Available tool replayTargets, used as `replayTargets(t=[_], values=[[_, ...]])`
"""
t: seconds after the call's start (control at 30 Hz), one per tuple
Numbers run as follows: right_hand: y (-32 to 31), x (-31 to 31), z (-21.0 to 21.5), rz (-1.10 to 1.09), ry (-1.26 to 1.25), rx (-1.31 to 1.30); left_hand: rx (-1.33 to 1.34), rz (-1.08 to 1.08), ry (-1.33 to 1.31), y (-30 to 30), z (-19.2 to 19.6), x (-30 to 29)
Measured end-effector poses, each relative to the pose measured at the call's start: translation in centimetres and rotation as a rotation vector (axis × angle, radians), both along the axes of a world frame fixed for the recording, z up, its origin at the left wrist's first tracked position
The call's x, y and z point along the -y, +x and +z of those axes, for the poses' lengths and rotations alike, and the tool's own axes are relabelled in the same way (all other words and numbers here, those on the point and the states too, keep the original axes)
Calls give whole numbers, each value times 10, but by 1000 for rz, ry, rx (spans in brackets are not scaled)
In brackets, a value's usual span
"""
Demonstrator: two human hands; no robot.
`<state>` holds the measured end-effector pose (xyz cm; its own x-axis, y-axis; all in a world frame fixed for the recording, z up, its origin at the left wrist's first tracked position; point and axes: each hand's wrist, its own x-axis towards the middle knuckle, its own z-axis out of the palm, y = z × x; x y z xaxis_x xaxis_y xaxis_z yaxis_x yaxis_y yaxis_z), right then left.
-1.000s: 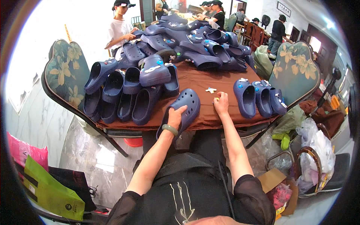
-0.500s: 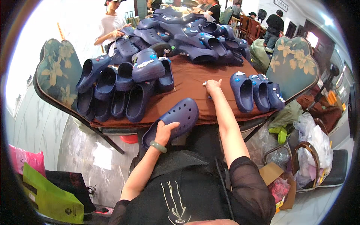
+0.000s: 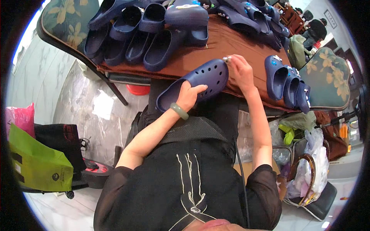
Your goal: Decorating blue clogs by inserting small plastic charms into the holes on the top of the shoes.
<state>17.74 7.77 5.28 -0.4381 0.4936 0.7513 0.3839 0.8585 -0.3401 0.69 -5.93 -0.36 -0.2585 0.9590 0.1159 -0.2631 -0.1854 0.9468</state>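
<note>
Brown tablecloth (image 3: 229,40): navy clogs (image 3: 163,48) stacked along its left side; 3 decorated clogs (image 3: 276,79) at its right end. Single perforated clog (image 3: 210,73): navy, held at the cloth's near edge, toe up and to the right. Left hand (image 3: 187,96): gripping that clog, thumb across its upper; 1 green bangle (image 3: 179,111) at the wrist. Right hand (image 3: 242,71): fingertips pinched on 1 small pale piece (image 3: 226,59) beside the toe; contact with the clog unclear.
</note>
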Motion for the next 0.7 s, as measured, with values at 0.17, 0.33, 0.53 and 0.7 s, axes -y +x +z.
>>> replayTargets(t=[0.17, 0.33, 0.53, 0.7], values=[[1, 33, -20, 80, -218, -149, -21, -7, 6, -1, -10, -1], [-6, 50, -30, -36, 195, 25, -86, 24, 15, 0, -18, -6], [-12, 76, -27, -363, 444, 329, -57, -17, 28, 0, -19, -7], [0, 57, -22, -243, 390, 334, -115, 7, -1, 0, -13, -4]])
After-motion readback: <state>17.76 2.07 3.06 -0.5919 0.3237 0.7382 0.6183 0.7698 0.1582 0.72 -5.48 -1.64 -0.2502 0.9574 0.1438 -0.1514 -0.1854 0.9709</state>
